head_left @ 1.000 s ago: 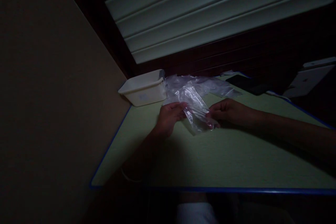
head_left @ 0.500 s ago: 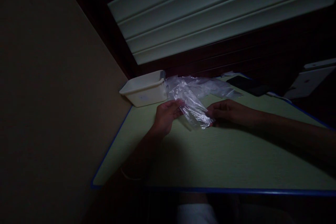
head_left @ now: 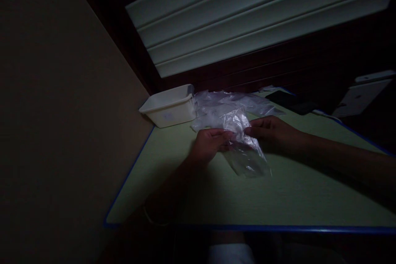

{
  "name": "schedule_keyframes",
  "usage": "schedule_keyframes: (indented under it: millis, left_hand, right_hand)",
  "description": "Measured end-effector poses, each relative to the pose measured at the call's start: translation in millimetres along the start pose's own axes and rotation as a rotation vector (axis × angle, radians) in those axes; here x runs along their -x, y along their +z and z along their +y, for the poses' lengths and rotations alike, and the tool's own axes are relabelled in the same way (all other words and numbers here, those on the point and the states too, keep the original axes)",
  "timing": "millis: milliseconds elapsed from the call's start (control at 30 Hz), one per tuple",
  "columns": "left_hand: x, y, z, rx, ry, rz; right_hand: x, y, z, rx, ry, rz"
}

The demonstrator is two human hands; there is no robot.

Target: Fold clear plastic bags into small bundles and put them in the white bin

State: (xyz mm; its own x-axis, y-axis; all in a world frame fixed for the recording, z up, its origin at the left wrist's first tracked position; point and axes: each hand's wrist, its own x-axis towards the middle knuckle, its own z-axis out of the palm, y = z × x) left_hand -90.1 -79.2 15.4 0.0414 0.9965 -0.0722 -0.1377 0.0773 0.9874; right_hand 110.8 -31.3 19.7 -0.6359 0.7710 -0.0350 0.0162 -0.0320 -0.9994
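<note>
Between my two hands hangs a clear plastic bag (head_left: 247, 152), shiny and creased, over the table. My left hand (head_left: 208, 143) pinches its left edge between thumb and fingers. On the other side my right hand (head_left: 269, 132) grips the bag's right edge, thumb on top. The bag's lower part hangs toward me and shows the table through it. Behind it lies a loose pile of similar clear plastic bags (head_left: 213, 107), close to the bag I hold. The dim light hides whether anything is inside the bag.
A cream plastic bin (head_left: 173, 111) stands at the table's back left corner, beside the pile. A dark flat object (head_left: 291, 102) lies at the back right. Past it is a pale tablet-like object (head_left: 360, 97). The green table (head_left: 278, 202) has a blue edge; a wall borders the left.
Both hands have shifted their hold on the bag. The bag has come away from the pile, toward me and to the right, and its lower part now spreads lower. My left hand moved right.
</note>
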Motion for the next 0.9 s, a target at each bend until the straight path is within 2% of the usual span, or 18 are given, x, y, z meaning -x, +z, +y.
schedule_keyframes:
  millis: [300, 533, 900]
  left_hand:
    - [1.1, 0.4, 0.8, -0.026, -0.037, -0.015]
    - [-2.4, -6.4, -3.5, -0.017, -0.044, -0.059]
    - [-4.9, -8.7, -3.3, 0.003, -0.040, -0.008]
  right_hand:
    - [-3.8, -7.6, 4.4, -0.035, 0.022, 0.026]
    - [-4.7, -7.9, 5.0, -0.064, 0.042, 0.045]
    - [-6.5, -8.5, 7.3, -0.112, 0.041, 0.028]
